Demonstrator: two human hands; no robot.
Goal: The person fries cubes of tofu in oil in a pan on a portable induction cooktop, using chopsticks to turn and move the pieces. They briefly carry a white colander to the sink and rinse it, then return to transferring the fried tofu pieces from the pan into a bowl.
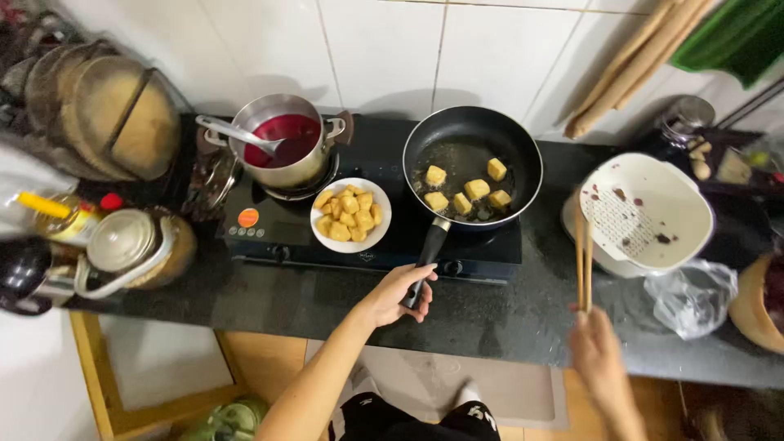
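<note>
My left hand (398, 295) grips the black handle of a frying pan (523, 147) that sits on the right burner of a black stove (269, 229). Several golden fried cubes (467, 189) lie in the pan's oil. My right hand (594, 347) holds a pair of wooden chopsticks (583, 253) upright, right of the stove and over the dark counter. A white bowl (321, 235) of more golden cubes rests on the stove between the burners.
A steel pot (304, 173) of dark red liquid with a ladle (237, 135) stands on the left burner. A white strainer basket (690, 192) sits at right, a crumpled plastic bag (692, 298) beside it. Jars and bottles (131, 245) crowd the left counter.
</note>
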